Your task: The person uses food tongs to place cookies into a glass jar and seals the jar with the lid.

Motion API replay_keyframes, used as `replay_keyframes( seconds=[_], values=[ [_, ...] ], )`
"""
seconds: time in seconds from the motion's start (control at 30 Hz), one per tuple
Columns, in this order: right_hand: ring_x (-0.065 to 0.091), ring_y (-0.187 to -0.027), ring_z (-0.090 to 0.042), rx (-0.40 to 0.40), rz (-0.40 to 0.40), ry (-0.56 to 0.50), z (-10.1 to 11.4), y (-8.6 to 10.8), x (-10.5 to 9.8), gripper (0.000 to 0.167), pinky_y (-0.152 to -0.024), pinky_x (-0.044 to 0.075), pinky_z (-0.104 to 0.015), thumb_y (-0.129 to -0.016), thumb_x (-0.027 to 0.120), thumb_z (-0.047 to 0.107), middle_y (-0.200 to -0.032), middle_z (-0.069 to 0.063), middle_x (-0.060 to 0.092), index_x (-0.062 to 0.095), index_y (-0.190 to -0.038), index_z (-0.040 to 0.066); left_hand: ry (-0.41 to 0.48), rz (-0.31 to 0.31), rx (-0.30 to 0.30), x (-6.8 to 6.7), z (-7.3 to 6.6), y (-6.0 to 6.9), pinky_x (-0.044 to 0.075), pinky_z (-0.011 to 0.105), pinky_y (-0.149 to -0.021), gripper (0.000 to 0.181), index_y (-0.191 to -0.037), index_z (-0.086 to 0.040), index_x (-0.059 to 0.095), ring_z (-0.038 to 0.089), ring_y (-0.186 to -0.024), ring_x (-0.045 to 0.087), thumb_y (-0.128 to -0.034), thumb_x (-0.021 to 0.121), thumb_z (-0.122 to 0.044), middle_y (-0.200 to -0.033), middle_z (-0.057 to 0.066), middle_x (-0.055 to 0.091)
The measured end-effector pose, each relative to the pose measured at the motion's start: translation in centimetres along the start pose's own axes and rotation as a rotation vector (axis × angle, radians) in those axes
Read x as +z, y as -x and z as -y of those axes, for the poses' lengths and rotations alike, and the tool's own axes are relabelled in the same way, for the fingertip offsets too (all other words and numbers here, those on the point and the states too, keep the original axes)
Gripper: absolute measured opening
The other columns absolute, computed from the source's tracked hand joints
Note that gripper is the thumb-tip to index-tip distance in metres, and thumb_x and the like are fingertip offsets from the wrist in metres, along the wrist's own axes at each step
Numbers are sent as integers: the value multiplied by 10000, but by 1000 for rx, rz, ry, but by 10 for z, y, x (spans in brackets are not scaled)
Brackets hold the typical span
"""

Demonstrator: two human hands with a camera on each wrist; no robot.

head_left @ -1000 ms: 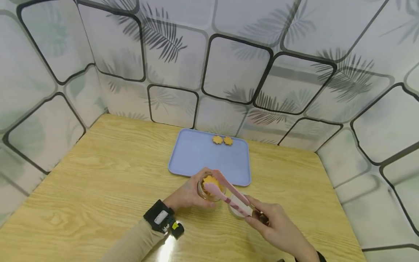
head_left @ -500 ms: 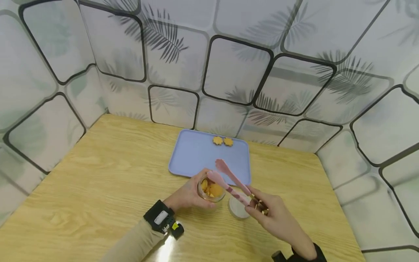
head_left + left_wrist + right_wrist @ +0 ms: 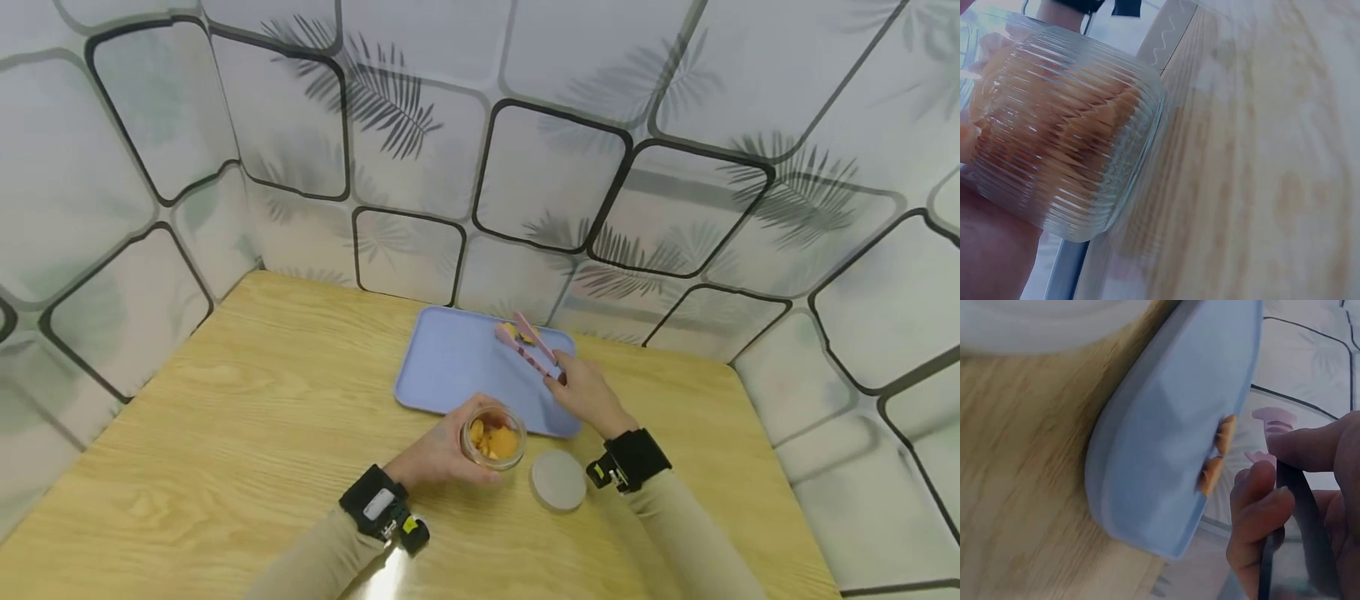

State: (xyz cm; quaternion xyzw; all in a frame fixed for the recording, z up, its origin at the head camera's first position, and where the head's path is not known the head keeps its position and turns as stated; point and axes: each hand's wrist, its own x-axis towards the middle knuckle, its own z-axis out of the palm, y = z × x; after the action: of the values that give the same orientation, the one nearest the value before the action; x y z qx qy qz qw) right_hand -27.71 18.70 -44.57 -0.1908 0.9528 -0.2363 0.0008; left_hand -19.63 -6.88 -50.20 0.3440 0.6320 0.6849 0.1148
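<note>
My left hand (image 3: 450, 450) grips a ribbed glass jar (image 3: 1066, 131), tilted so that its open mouth faces up in the head view. Several orange crackers (image 3: 495, 440) lie inside it. My right hand (image 3: 588, 392) holds pink tongs (image 3: 532, 360), whose dark handles show in the right wrist view. The tong tips (image 3: 1274, 417) are spread, with nothing visible between them there. They hover by two flower-shaped crackers (image 3: 1211, 475) at the far edge of the blue tray (image 3: 442, 358). In the head view, the tongs partly cover these crackers.
A round pale lid (image 3: 558, 481) lies on the wooden table (image 3: 300, 400), right of the jar and in front of the tray. A patterned curtain (image 3: 555, 175) rises close behind the tray and along both sides.
My right hand has carried the tongs forward, from the jar's mouth to the crackers at the tray's far edge. The left hand still holds the jar in nearly the same place.
</note>
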Motion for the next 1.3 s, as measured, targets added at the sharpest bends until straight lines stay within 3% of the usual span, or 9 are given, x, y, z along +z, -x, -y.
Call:
replay_keyframes(
  seconds=[0.1,0.23,0.33,0.47,0.63,0.77,0.93,1.07,1.3],
  values=[
    [455,-529,-131,41,16,-25,-2,-9,6,193,-490,360,-263,-960,623,144,-625,-19,510,610,-1109,21,3,4,16,1,1,0,421,297,-1103,741,-1366,-123,489,241,-1241,547,-747,897,-122,-1314,112,595],
    [539,-609,-170,73,26,-27,-1,-16,9,261,-539,413,-288,-962,612,137,-777,-104,639,619,-1179,-8,-11,-6,20,1,1,0,420,297,-1102,734,-1361,-126,502,234,-1235,554,-740,891,-111,-1304,105,605],
    [533,-667,-186,82,35,3,-2,-19,12,255,-582,405,-295,-957,602,114,-863,-145,644,619,-1159,-40,-26,-13,30,1,1,-1,416,294,-1109,744,-1361,-121,503,224,-1233,559,-729,893,-107,-1301,103,611],
    [477,-649,-186,80,33,60,-6,-21,17,189,-574,353,-288,-969,578,97,-811,-131,584,630,-1084,-43,-33,-17,33,2,2,-1,413,293,-1113,756,-1367,-124,503,221,-1234,560,-722,896,-91,-1303,101,613],
    [407,-620,-162,51,8,46,-7,-14,17,301,-556,304,-268,-978,576,82,-793,-92,555,678,-1222,-61,-33,-16,6,2,0,-2,410,304,-1108,747,-1359,-141,508,219,-1234,554,-722,897,-111,-1301,81,611],
    [384,-556,-118,12,16,-54,-6,3,10,249,-511,290,-235,-981,567,70,-684,-42,526,702,-1163,-33,-26,-16,-17,1,-2,-1,409,306,-1106,747,-1351,-159,510,219,-1239,548,-716,900,-112,-1301,65,609],
    [454,-494,-80,31,55,-264,1,42,-9,346,-456,362,-220,-1017,564,91,-713,-99,629,631,-1335,-29,-27,-5,-23,4,-3,-2,401,313,-1121,754,-1360,-184,515,226,-1254,547,-717,898,-99,-1316,55,611],
    [435,-457,-66,16,82,-416,12,70,-24,436,-434,363,-228,-1034,579,120,-733,-127,624,530,-1434,-49,-35,-7,-26,4,-4,0,397,293,-1117,755,-1373,-188,515,236,-1252,550,-730,893,-72,-1317,58,618],
    [397,-457,-15,-63,107,-448,33,112,-49,445,-405,355,-225,-1036,593,150,-704,34,607,533,-1424,-59,-52,-12,-33,2,-3,1,405,305,-1106,747,-1366,-178,505,239,-1237,559,-735,898,-110,-1307,72,624]
  ],
)
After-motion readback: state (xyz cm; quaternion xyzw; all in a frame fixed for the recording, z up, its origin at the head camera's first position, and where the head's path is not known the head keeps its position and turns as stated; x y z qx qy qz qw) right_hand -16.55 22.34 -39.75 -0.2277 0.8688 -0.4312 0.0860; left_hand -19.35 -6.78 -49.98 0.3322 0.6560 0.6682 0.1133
